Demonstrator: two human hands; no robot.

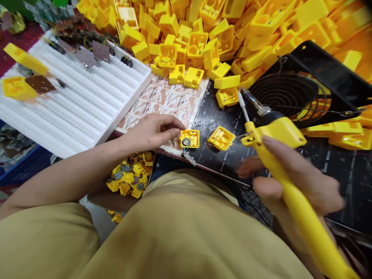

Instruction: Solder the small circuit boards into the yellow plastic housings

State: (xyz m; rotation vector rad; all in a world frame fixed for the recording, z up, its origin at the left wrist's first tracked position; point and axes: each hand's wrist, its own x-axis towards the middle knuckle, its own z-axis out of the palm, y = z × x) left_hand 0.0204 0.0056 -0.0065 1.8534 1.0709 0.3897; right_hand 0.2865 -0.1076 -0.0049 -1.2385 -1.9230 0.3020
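At the table's front edge, my left hand point(152, 131) has its thumb and forefinger pinched at the left side of a small open yellow plastic case point(195, 135). Inside that case is a round speaker point(185, 142), with thin wires running to a small pale part point(190, 158) below it. My right hand point(302, 178) wraps around the yellow handle of a soldering gun point(279, 166), its metal tip pointing up and left. Between the two hands lies another open yellow case point(222, 138), which neither hand touches.
A heap of yellow cases point(197, 42) fills the back of the table. A black fan point(290, 93) with a wire guard stands at right. White ribbed foam point(95, 93) at left carries brown boards point(40, 84) and wired parts. Below the table are more yellow pieces point(128, 178).
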